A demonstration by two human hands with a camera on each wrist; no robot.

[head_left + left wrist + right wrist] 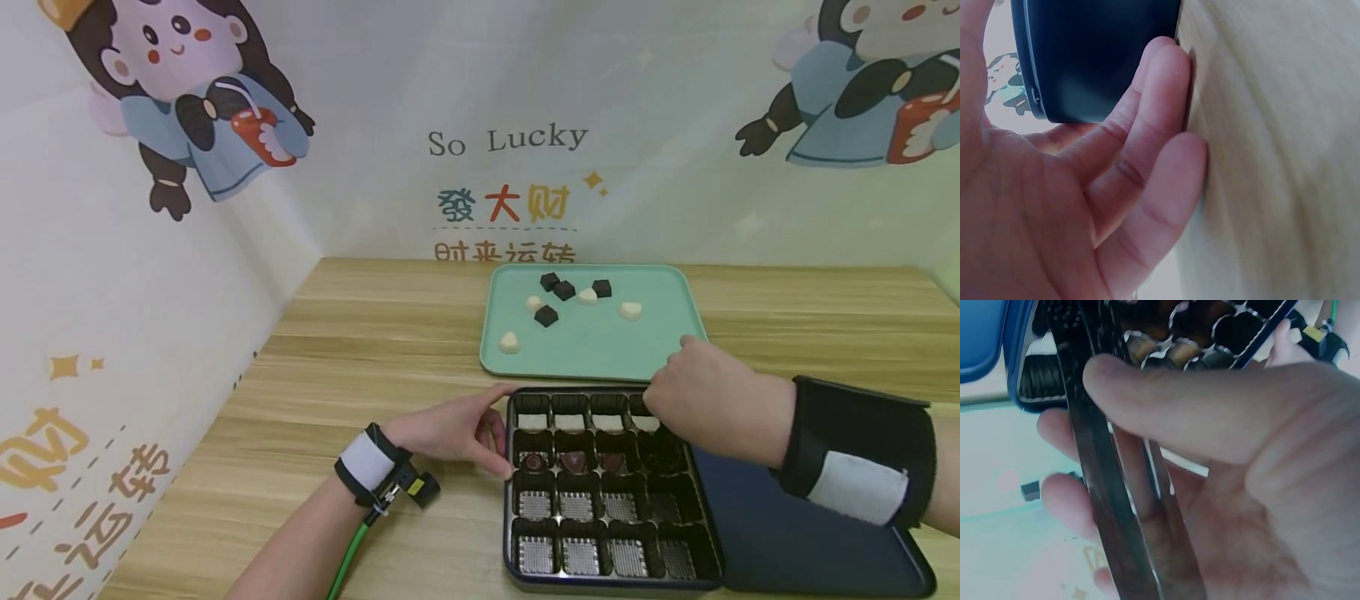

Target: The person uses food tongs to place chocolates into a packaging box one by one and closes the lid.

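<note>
My left hand (450, 429) rests its fingers against the left side of a dark box (615, 581) with a black divided insert; the left wrist view shows the fingers (1160, 81) low against the box wall and tabletop. My right hand (705, 400) is over the box's far right corner. In the right wrist view it holds metal tongs (1105, 494) between thumb and fingers, tips down in the box. Whether the tips hold anything, I cannot tell. White pieces (570, 422) lie in the far row, reddish-brown pieces (573, 462) in the second row. Bare ridged bottoms show in the two near rows.
Behind the box, a mint-green tray (630, 354) carries several dark cubes (546, 316) and white pieces (510, 342). A dark blue lid (795, 533) lies to the box's right, beneath the right forearm. A printed cloth (510, 75) hangs behind the wooden table (360, 350).
</note>
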